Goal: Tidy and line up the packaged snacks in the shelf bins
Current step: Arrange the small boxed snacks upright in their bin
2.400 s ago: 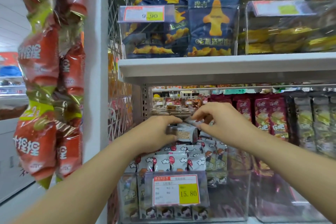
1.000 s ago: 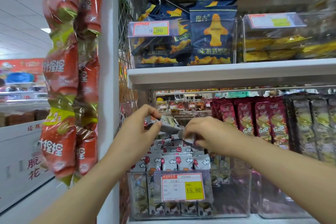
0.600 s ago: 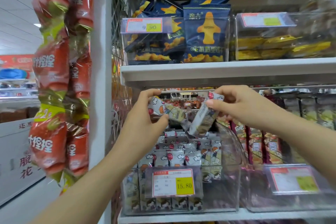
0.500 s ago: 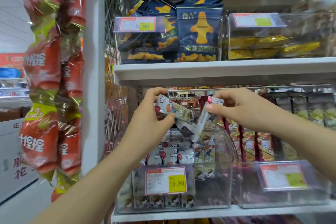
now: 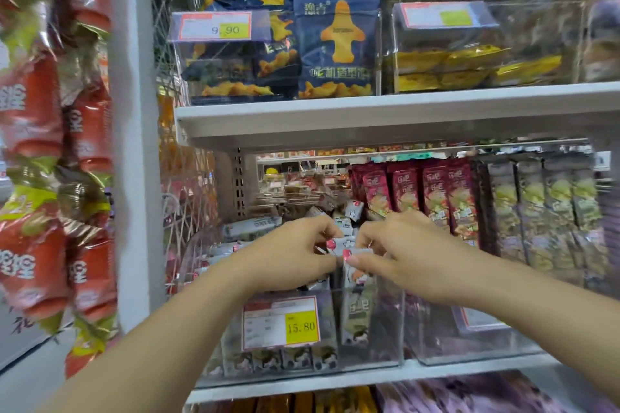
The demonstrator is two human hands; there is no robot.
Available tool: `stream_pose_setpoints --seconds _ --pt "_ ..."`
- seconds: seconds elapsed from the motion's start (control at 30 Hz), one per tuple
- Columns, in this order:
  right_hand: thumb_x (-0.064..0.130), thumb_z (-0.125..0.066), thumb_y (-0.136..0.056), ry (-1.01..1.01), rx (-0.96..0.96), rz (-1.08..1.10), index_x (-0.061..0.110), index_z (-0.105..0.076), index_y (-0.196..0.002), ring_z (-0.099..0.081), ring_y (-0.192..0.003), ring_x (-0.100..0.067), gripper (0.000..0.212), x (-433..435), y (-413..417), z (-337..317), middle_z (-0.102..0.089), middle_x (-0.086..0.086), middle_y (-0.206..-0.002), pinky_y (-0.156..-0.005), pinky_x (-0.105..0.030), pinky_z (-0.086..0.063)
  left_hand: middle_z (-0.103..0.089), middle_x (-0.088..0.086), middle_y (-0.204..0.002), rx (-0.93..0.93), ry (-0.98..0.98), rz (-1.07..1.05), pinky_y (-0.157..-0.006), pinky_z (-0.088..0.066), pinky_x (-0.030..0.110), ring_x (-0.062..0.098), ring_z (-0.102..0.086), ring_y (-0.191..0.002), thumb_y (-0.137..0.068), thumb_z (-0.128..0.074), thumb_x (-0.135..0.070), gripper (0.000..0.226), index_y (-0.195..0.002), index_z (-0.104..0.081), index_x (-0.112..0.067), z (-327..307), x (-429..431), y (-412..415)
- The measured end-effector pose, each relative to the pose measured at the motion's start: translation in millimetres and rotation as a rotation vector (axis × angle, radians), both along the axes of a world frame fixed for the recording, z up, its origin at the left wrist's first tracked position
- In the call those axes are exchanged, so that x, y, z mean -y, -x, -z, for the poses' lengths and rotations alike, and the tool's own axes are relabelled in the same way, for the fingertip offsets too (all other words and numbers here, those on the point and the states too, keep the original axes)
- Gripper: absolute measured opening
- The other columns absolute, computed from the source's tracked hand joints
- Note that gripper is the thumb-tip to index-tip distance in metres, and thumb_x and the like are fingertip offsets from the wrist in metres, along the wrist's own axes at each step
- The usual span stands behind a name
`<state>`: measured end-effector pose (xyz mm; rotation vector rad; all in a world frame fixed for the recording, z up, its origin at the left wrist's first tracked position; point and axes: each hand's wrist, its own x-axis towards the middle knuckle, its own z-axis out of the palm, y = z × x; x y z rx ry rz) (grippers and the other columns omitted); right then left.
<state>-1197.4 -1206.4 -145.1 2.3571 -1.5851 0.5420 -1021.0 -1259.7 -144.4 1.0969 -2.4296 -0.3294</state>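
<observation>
Bin point(image 5: 385, 332): left hand point(image 5: 295, 258), right hand point(image 5: 409, 255) pinch upright packet point(image 5: 357, 308).

15.80 price tag point(image 5: 280, 325), 9.90 price tag point(image 5: 215, 25)

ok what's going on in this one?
A person is tidying small white cartoon-print snack packets in the clear plastic bin with the 15.80 price tag on the lower shelf. The left hand and right hand both pinch packets at the bin's top front. Packets further back lie jumbled.
</observation>
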Motion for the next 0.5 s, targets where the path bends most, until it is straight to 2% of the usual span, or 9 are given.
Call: stream_pose_setpoints --seconds 0.03,0.1,0.2,0.23,0.3,0.33,0.4,0.43,0.5 --pt "0.046 -0.041 -0.096 -0.058 -0.021 -0.020 0.028 -0.053 -0.087 -0.041 -0.069 0.000 0.024 1.7 0.0 1.2 -0.051 0.012 -0.068 -0.110 -0.037 -0.023 -0.062 -0.012 -0.087 0.038 0.000 -0.004 -0.063 -0.043 0.019 -0.004 -0.053 -0.067 -0.092 -0.056 -0.032 0.010 -0.100 -0.055 -0.025 -0.5 0.1 -0.8" --pt "0.034 -0.039 -0.100 -0.179 -0.039 -0.050 0.027 -0.055 -0.086 -0.040 -0.069 0.005 0.023 4.3 -0.2 4.8 -0.048 0.012 -0.065 -0.117 -0.046 -0.005 -0.053 -0.013 -0.068 0.108 0.010 -0.027 -0.053 -0.034 0.017 -0.004 -0.045 -0.053 -0.096 -0.049 -0.034 0.013 -0.091 -0.057 -0.025 0.2 -1.4 0.4" --pt "0.030 -0.037 -0.101 -0.231 -0.042 -0.089 0.036 -0.055 -0.080 -0.043 -0.083 0.007 0.028 6.2 1.4 4.2 -0.054 0.017 -0.066 -0.116 -0.053 0.003 -0.056 -0.006 -0.072 0.139 0.001 -0.038 -0.065 -0.040 0.030 0.009 -0.048 -0.065 -0.097 -0.043 -0.042 0.030 -0.093 -0.063 -0.020 5.9 0.4 -0.3" --pt "0.031 -0.037 -0.101 -0.234 -0.049 -0.099 0.039 -0.057 -0.083 -0.044 -0.092 0.006 0.027 5.3 2.6 2.3 -0.057 0.021 -0.072 -0.116 -0.052 0.003 -0.057 -0.003 -0.075 0.138 -0.010 -0.038 -0.066 -0.040 0.031 0.011 -0.049 -0.066 -0.096 -0.042 -0.046 0.034 -0.094 -0.063 -0.019 7.1 -0.2 -1.6" --pt "0.033 -0.040 -0.100 -0.228 -0.067 -0.129 0.038 -0.063 -0.099 -0.044 -0.106 0.001 0.023 3.6 6.4 -2.1 -0.059 0.021 -0.090 -0.116 -0.044 -0.008 -0.059 -0.003 -0.077 0.128 -0.022 -0.029 -0.065 -0.041 0.030 0.010 -0.049 -0.065 -0.093 -0.044 -0.052 0.034 -0.094 -0.064 -0.025 9.2 -3.0 -4.9" --pt "0.034 -0.044 -0.098 -0.214 -0.043 -0.155 0.036 -0.065 -0.103 -0.045 -0.104 0.005 0.022 3.7 8.2 -4.6 -0.057 0.022 -0.093 -0.111 -0.034 -0.021 -0.062 -0.004 -0.081 0.115 -0.021 -0.017 -0.067 -0.042 0.031 0.008 -0.051 -0.066 -0.091 -0.046 -0.055 0.031 -0.093 -0.064 -0.030 10.0 -4.5 -6.5" --pt "0.031 -0.052 -0.095 -0.131 0.112 -0.197 0.036 -0.066 -0.105 -0.051 -0.087 0.017 0.018 5.7 9.8 -11.6 -0.054 0.029 -0.092 -0.088 -0.012 -0.039 -0.064 -0.002 -0.088 0.101 -0.018 -0.003 -0.071 -0.045 0.032 0.011 -0.055 -0.071 -0.088 -0.048 -0.059 0.028 -0.095 -0.063 -0.036 11.7 -6.5 -9.0" --pt "0.027 -0.056 -0.093 -0.056 0.199 -0.199 0.037 -0.065 -0.104 -0.051 -0.079 0.021 0.017 10.1 11.8 -15.6 -0.054 0.030 -0.090 -0.078 -0.005 -0.041 -0.064 0.000 -0.090 0.097 -0.016 -0.002 -0.070 -0.044 0.033 0.014 -0.056 -0.073 -0.088 -0.048 -0.060 0.027 -0.095 -0.062 -0.037 12.3 -7.6 -9.8" --pt "0.023 -0.060 -0.090 0.079 0.289 -0.175 0.035 -0.064 -0.103 -0.051 -0.077 0.020 0.018 26.7 15.7 -22.6 -0.056 0.030 -0.087 -0.070 0.002 -0.039 -0.063 0.004 -0.091 0.077 -0.018 -0.004 -0.066 -0.041 0.032 0.014 -0.053 -0.070 -0.087 -0.048 -0.061 0.026 -0.092 -0.061 -0.038 13.6 -8.9 -10.1"
